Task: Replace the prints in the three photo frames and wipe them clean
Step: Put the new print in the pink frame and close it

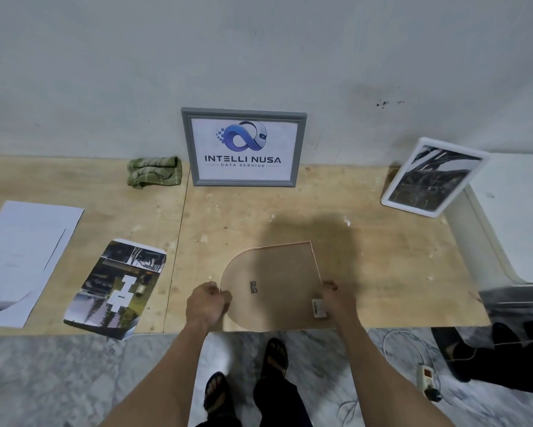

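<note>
A brown fibreboard frame back with one arched end (274,285) lies face down near the front edge of the pale plywood tabletop (366,257), its rounded end toward the left and a small metal hanger (253,287) near its middle. The left hand (208,303) pinches the curved left edge with thumb and fingers curled closed on it; the right hand (336,298) grips the right edge just beside a small white label (319,308), fingers likewise closed on the board. At the back edge, leaning against the grey-white wall (259,57), stands a grey rectangular frame holding a logo print (243,147), with a crumpled green striped cloth (155,171) just to its left. Toward the back right corner a white rounded-corner frame with a dark photograph (434,177) stands tilted. Near the front left lies a loose colour collage print (117,288), overhanging the front edge, and beside it at the left edge a stack of white paper sheets (25,251). Below the tabletop are a marbled floor (59,380), the person's sandalled feet, and a white power strip with cable (425,377).
</note>
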